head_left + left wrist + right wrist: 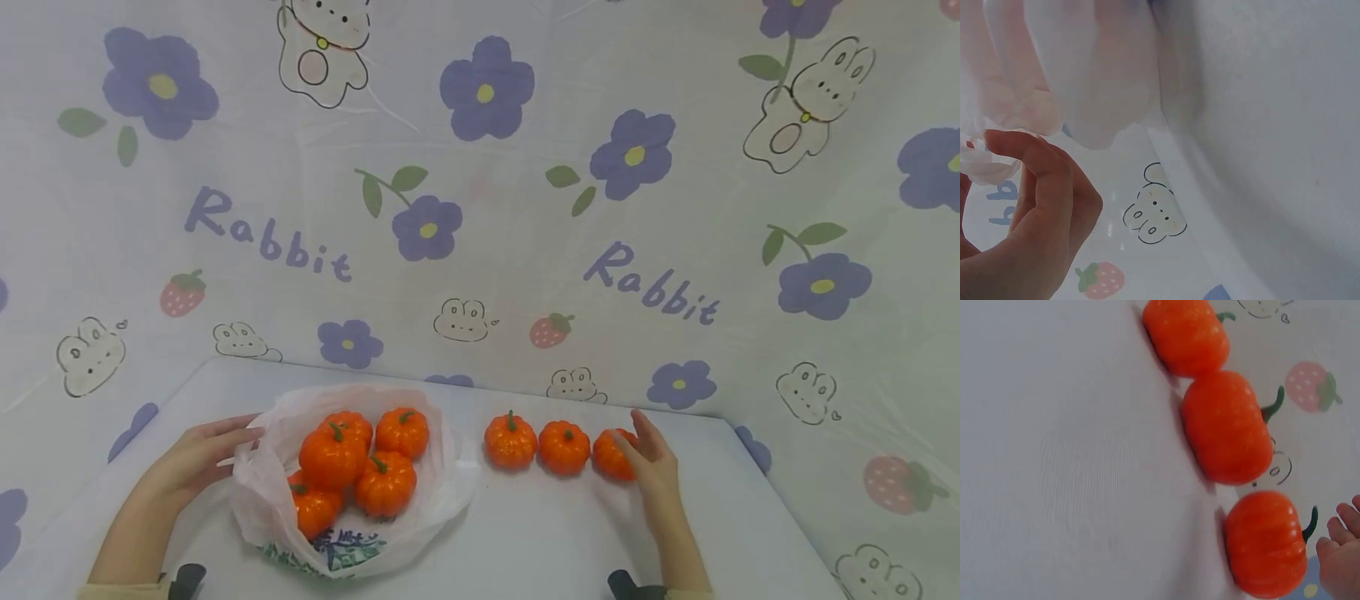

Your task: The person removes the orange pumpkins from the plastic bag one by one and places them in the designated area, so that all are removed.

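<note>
A thin white plastic bag (442,508) stands on the table with its mouth spread toward the head camera. Several small orange pumpkins (333,457) with green stems are heaped inside. At the bag's left rim, my left hand (197,457) pinches the plastic with bent fingers; in the left wrist view the fingers (1054,187) curl at a fold of it. Right of the bag, three more pumpkins (564,448) sit in a row. My right hand (657,467) is beside the rightmost pumpkin (1266,544), fingers extended and a small gap showing in the right wrist view.
A white table (540,533) carries everything. Behind it hangs a pale cloth (510,208) printed with purple flowers, rabbits and strawberries, meeting the table's back edge just behind the pumpkin row. Green and blue print marks the bag's lower front.
</note>
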`<state>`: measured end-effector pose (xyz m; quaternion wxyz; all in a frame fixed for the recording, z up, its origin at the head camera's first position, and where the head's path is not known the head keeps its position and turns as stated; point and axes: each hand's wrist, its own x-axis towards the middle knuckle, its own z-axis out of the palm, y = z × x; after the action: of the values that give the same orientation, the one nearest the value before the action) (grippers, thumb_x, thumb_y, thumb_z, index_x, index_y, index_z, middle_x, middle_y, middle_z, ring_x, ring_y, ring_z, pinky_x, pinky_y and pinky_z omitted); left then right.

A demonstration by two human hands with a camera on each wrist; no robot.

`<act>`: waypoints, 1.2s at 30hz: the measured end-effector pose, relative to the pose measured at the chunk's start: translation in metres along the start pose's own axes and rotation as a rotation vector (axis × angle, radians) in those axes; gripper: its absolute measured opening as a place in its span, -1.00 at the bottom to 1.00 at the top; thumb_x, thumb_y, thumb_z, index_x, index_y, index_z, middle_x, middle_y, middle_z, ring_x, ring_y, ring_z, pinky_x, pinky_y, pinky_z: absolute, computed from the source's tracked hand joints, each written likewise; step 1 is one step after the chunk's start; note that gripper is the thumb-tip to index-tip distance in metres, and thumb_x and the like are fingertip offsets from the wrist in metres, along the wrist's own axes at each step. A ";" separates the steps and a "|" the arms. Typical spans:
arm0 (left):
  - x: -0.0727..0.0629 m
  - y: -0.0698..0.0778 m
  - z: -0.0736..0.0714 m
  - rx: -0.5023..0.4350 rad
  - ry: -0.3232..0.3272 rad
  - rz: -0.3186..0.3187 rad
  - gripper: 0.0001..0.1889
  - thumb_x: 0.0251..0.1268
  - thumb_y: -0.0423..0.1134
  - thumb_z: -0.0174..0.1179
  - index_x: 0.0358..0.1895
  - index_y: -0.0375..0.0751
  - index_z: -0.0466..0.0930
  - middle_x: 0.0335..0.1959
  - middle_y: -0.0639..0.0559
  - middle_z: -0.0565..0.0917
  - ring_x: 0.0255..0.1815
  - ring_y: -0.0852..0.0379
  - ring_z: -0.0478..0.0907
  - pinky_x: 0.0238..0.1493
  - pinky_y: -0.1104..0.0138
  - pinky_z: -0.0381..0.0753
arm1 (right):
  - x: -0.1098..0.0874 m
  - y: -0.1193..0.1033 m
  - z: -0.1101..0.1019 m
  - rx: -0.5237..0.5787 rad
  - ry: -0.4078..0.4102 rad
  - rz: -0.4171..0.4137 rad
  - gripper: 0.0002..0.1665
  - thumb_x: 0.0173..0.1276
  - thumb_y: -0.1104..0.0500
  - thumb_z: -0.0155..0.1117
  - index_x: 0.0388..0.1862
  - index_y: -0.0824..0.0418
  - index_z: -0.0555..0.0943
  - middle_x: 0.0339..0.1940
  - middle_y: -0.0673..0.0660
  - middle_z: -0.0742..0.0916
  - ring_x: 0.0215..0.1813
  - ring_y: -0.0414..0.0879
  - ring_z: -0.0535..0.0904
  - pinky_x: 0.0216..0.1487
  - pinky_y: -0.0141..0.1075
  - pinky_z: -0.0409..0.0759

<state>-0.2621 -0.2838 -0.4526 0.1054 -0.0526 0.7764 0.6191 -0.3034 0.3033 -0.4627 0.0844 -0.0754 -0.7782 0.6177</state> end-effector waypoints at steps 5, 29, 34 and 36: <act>0.001 0.000 -0.001 0.009 0.005 0.008 -0.19 0.38 0.13 0.11 0.51 -0.30 0.08 0.54 -0.28 0.13 0.29 0.03 0.40 0.40 -0.06 0.39 | -0.003 -0.009 0.014 0.006 -0.028 -0.025 -0.08 0.33 -0.18 0.27 0.57 -0.09 0.10 0.62 0.01 0.19 0.62 0.01 0.04 0.60 0.01 0.08; 0.000 0.002 0.002 0.001 -0.010 -0.011 -0.16 0.38 0.15 0.09 0.53 -0.28 0.02 0.57 -0.29 0.03 0.48 -0.25 0.15 0.43 -0.13 0.29 | -0.006 -0.027 0.069 0.124 -0.191 -0.076 -0.24 0.33 0.04 0.34 0.47 -0.13 0.29 0.52 -0.10 0.38 0.56 -0.19 0.20 0.57 -0.21 0.17; 0.000 0.003 0.003 0.000 0.000 -0.015 -0.17 0.39 0.14 0.09 0.53 -0.28 0.03 0.57 -0.29 0.04 0.47 -0.24 0.17 0.43 -0.12 0.31 | -0.010 -0.029 0.084 0.137 -0.234 -0.085 -0.24 0.30 0.00 0.36 0.45 -0.16 0.32 0.50 -0.11 0.40 0.56 -0.19 0.22 0.55 -0.23 0.19; 0.001 0.003 0.004 0.002 0.002 -0.018 -0.17 0.39 0.15 0.09 0.53 -0.28 0.03 0.57 -0.29 0.05 0.47 -0.24 0.18 0.42 -0.12 0.32 | -0.011 -0.031 0.089 0.145 -0.253 -0.094 -0.26 0.30 0.01 0.36 0.44 -0.17 0.33 0.50 -0.11 0.41 0.56 -0.18 0.23 0.55 -0.23 0.19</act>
<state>-0.2631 -0.2794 -0.4508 0.1102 -0.0603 0.7765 0.6174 -0.3133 0.2093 -0.4532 0.0196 0.0458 -0.7386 0.6723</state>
